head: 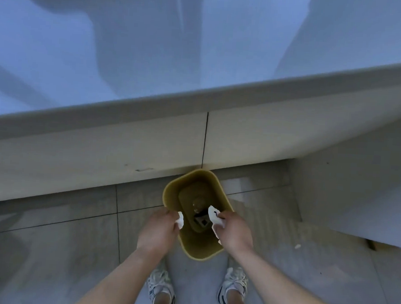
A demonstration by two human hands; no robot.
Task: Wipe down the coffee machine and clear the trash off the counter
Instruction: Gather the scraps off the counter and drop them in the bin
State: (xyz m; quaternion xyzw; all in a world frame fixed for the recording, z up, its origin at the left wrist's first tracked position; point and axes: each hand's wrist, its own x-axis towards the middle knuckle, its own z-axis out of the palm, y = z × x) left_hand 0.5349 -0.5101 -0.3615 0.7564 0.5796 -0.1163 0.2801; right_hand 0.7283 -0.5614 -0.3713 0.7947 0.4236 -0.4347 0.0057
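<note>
A yellow trash bin (168,194) stands on the tiled floor against the counter's base, between my feet and the cabinet. Both of my hands hover over its opening. My left hand (158,229) is closed on a small crumpled white tissue (180,219) at the bin's left rim. My right hand (233,230) grips a larger white paper scrap (212,214) with a dark mark, over the bin's right side. Some dark trash (201,219) lies at the bottom of the bin. The coffee machine is out of view.
The white counter (153,55) fills the upper half, its front edge (198,100) running diagonally. Cabinet doors (101,150) sit below it. A white panel (356,196) stands to the right. A small white crumb (297,246) lies on the floor at right.
</note>
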